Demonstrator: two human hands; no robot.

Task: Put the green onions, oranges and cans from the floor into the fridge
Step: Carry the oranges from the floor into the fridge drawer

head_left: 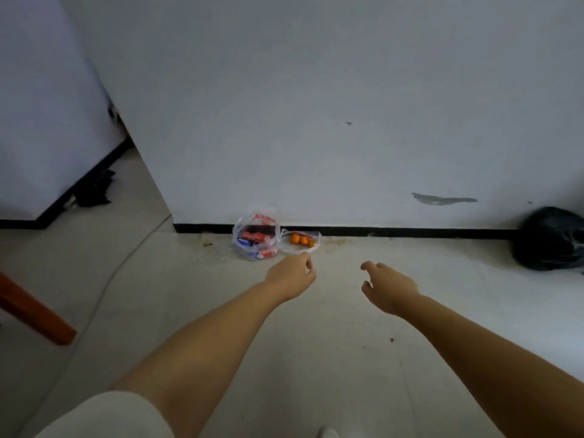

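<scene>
**Two bare hands stretched toward the bags by the wall**

We see a thin clear plastic bag with red print [256,237] standing on the pale smooth tiled floor [221,311], against the black baseboard [410,231] of the white wall. Inside it lie red and blue cylindrical cans [252,240], heaped on their sides. Just beside it, on its right, a second, flatter clear plastic bag [301,242] holds small round glossy oranges [300,239]. We cannot find green onions here.

Our left hand [292,273] is near the orange bag, its fingers loosely curled, holding nothing. Our right hand [387,287] hangs apart, fingers relaxed and spread, also empty.

A crumpled shiny black plastic bag [551,238] lies far right. A brown wooden leg [34,311] slants at left.
</scene>
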